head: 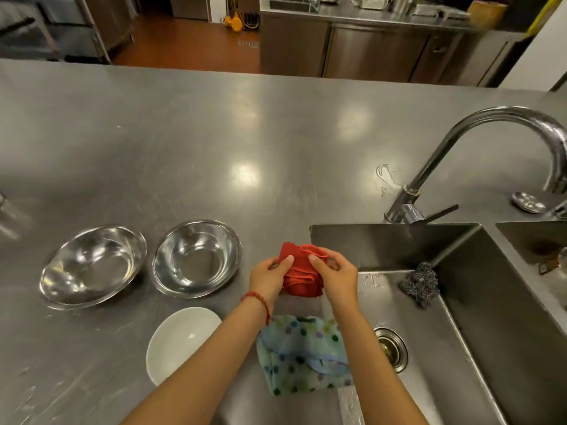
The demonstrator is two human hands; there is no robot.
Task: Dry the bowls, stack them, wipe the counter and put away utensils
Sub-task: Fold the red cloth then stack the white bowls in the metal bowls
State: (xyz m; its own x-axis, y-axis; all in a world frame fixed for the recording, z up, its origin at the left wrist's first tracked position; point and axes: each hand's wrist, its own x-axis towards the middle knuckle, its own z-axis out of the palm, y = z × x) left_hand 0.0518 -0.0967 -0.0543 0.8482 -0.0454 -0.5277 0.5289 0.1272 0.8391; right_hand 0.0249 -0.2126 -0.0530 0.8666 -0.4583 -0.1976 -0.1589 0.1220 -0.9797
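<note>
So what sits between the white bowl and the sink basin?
In the head view, the polka-dot cloth lies on the counter between the white bowl and the sink basin, partly under the person's forearms.

Overhead lamps throw soft round glare patches across the steel worktop (214, 142); the far background is dim, and wide-angle bending curves the frame's edges.

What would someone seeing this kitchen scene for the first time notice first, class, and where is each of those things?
The eye goes first to the red cloth, gripped by the left hand and right hand at the sink's left edge. Next come two shiny metal bowls side by side on the steel counter to the left, with a white bowl nearer the person. A spotted cloth lies under the forearms.
</note>
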